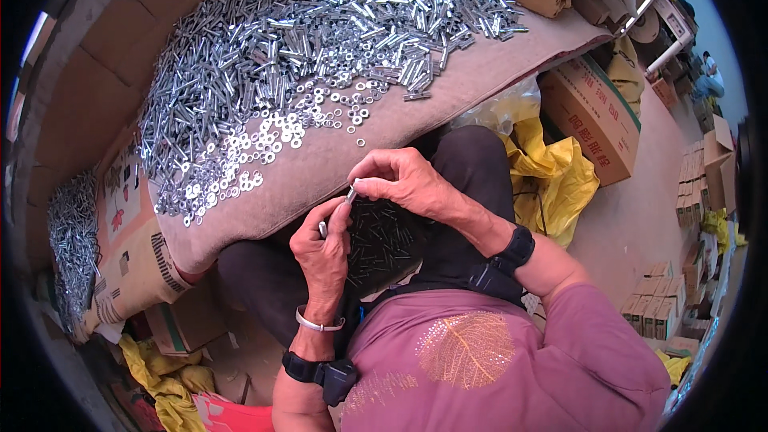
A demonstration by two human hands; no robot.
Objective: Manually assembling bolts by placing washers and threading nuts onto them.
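Note:
Above my lap, my left hand (321, 254) is closed around the lower part of a small silver bolt (351, 194). The rounded end of a second metal piece (322, 229) pokes out between its fingers. My right hand (412, 186) pinches the bolt's upper end with thumb and forefinger; any small part between those fingertips is hidden. Beyond my hands, loose flat washers (272, 132) are scattered along the near side of a large heap of silver metal sleeves or bolts (320, 28), on a brown padded cloth (472, 84).
Between my knees lies a dark heap of bolts (380, 240). Another metal pile (74, 248) is at far left. On the right are a cardboard carton (592, 116), yellow sacking (556, 184) and stacked small boxes (656, 304). A person (709, 78) is in the distance.

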